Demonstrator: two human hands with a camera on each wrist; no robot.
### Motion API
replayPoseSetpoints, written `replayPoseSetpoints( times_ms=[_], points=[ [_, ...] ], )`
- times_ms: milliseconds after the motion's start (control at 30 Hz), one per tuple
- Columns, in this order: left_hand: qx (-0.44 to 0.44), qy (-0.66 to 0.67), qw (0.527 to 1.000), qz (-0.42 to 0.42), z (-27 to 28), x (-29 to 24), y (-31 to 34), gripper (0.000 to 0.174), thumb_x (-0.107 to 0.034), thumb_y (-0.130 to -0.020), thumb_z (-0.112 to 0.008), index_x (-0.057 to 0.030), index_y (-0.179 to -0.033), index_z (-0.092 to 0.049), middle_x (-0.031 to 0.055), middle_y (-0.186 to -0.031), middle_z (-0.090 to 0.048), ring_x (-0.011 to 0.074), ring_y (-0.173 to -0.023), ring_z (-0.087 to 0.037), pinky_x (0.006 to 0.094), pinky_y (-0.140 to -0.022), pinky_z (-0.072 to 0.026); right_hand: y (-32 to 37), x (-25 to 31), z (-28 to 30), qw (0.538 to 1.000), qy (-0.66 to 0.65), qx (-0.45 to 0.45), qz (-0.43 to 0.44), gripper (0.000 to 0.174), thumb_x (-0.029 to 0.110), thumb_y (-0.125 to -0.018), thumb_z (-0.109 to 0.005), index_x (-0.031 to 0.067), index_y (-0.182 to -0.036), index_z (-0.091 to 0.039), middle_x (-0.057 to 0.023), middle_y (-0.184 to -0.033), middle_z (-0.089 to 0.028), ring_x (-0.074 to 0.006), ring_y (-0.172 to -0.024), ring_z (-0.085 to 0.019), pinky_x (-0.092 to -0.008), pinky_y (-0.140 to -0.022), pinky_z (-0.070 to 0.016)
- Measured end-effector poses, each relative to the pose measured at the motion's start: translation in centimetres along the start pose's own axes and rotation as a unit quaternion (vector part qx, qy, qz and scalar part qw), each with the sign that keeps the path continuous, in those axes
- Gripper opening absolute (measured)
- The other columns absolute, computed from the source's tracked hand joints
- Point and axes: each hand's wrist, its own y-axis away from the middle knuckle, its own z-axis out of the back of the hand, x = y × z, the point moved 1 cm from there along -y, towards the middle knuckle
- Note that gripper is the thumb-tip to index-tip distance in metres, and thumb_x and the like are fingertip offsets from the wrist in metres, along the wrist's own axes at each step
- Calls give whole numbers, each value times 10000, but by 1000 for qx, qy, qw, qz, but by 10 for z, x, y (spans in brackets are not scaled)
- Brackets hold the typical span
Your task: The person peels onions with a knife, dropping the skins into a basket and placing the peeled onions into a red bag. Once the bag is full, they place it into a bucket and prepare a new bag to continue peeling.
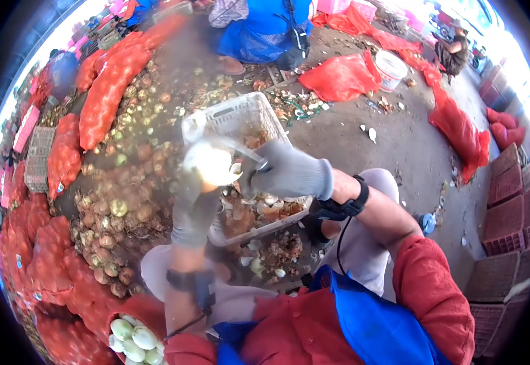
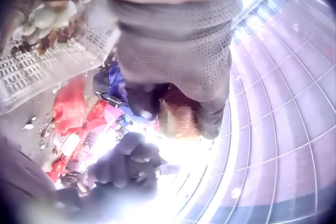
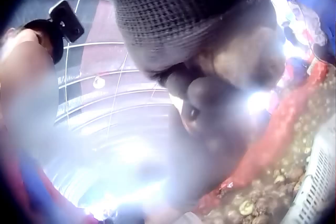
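My gloved left hand (image 1: 193,213) grips an onion (image 1: 211,165), its top washed out white by glare. In the left wrist view the brownish lower side of the onion (image 2: 178,119) shows between the fingers. A knife (image 1: 245,150) is held in my gloved right hand (image 1: 286,171), its blade reaching left toward the onion. Both hands are close together over a white plastic crate (image 1: 228,111) that has onion skins (image 1: 240,216) in it. Glare and blur hide where blade and onion meet.
Unpeeled onions (image 1: 119,210) lie heaped on the ground at left, beside full red mesh sacks (image 1: 103,100). A container of peeled onions (image 1: 134,340) stands near my left elbow. Stacked crates (image 1: 503,228) line the right. A white bucket (image 1: 391,70) and an empty-looking red sack (image 1: 342,77) are ahead.
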Motion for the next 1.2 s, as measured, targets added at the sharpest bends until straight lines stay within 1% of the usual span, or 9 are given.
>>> replayPoseSetpoints(
  times_ms=[233, 333, 367, 567, 700, 867, 1033, 1067, 1200],
  points=[
    [10, -66, 997, 41, 12, 9, 1, 736, -456, -941, -710, -29, -1480, -448, 80, -1429, -553, 248, -1309, -534, 446, -1143, -389, -12, -11, 10, 910, 178, -141, 348, 523, 135, -822, -722, 22, -1315, -591, -187, -1207, -664, -317, -1073, -678, -416, -927, -544],
    [-14, -230, 971, 70, 20, 14, 3, 753, -519, -930, -699, -33, -1457, -470, 71, -1365, -585, 225, -1247, -564, 407, -1072, -439, -15, -20, 19, 925, 159, -78, 336, 516, 191, -826, -747, 45, -1305, -622, -193, -1149, -701, -336, -1063, -683, -421, -918, -547],
    [-15, -296, 952, 71, 23, 17, 0, 760, -539, -926, -696, -34, -1450, -477, 68, -1344, -596, 218, -1226, -574, 394, -1049, -455, -11, -15, 23, 955, 146, -6, 259, 629, 206, -848, -761, 47, -1425, -567, -185, -1390, -609, -308, -1247, -606, -401, -1064, -470],
    [38, -573, 818, 43, -13, 5, -9, 738, -597, -946, -630, -41, -1414, -503, 69, -1286, -625, 191, -1113, -617, 327, -873, -517, -23, -31, 30, 946, 121, -30, 299, 494, 121, -816, -690, 35, -1299, -633, -184, -1124, -721, -313, -1033, -695, -416, -918, -539],
    [70, -437, 892, 94, -20, 11, -13, 705, -585, -971, -609, -45, -1412, -500, 65, -1239, -650, 187, -1068, -635, 307, -862, -518, -20, -34, 30, 960, 58, -15, 272, 465, 99, -815, -658, 24, -1274, -656, -194, -1133, -718, -318, -1030, -694, -423, -913, -535],
    [-158, -295, 926, 172, -38, 23, -12, 613, -519, -1023, -567, -70, -1432, -483, 61, -1389, -574, 207, -1260, -556, 355, -1058, -471, -32, -47, 9, 939, 206, -150, 231, 497, 145, -868, -645, 83, -1360, -608, -173, -1193, -674, -349, -995, -690, -429, -906, -534],
    [-44, -207, 976, 44, 52, 69, -12, 576, -504, -1036, -550, -131, -1466, -461, 30, -1404, -551, 229, -1304, -523, 424, -1136, -426, -43, -45, -24, 869, 291, -264, 299, 437, 180, -873, -683, 113, -1298, -602, -108, -1280, -596, -379, -955, -688, -435, -853, -564],
    [-22, -163, 986, 33, 55, 70, -11, 578, -504, -1035, -553, -137, -1471, -458, 27, -1406, -548, 232, -1308, -519, 434, -1135, -426, -32, -34, -20, 897, 247, -230, 287, 625, 145, -812, -712, 26, -1379, -477, -205, -1293, -537, -412, -1062, -633, -466, -860, -540],
    [-45, 6, 999, 26, -28, 20, -13, 498, -391, -1014, -627, -133, -1419, -494, 83, -1335, -586, 218, -1245, -567, 419, -1071, -467, -18, -20, -20, 897, 266, -212, 284, 654, 192, -818, -728, 9, -1389, -467, -227, -1296, -540, -413, -1083, -630, -470, -877, -541]
  ],
)
